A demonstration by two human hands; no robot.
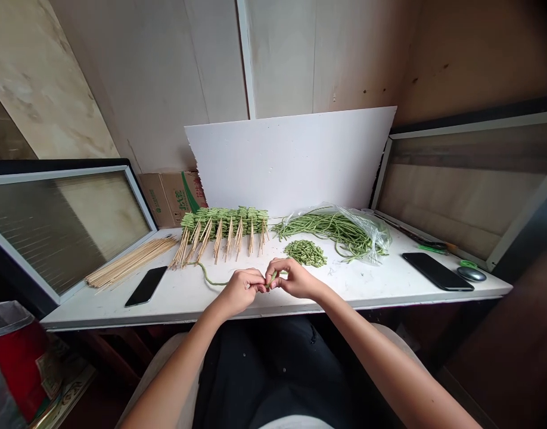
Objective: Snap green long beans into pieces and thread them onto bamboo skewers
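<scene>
My left hand (243, 289) and my right hand (291, 277) meet above the table's front edge, both closed on one long green bean (207, 276). Its free length curves out to the left of my left hand over the tabletop. A short bit of bean shows between the fingers of my right hand. Just beyond my hands lies a pile of short cut bean pieces (305, 252). Behind and to the left, several bundles of skewered bean pieces (224, 215) are stacked in a row, their bare stick ends (229, 241) pointing toward me.
Loose bamboo skewers (129, 260) and a phone (146, 286) lie on the white table (202, 313) at left. Long beans (329, 225) spill from a clear plastic bag (376, 238). At right are a black phone (437, 271) and a round dark object (471, 273). A white board (291, 161) stands behind.
</scene>
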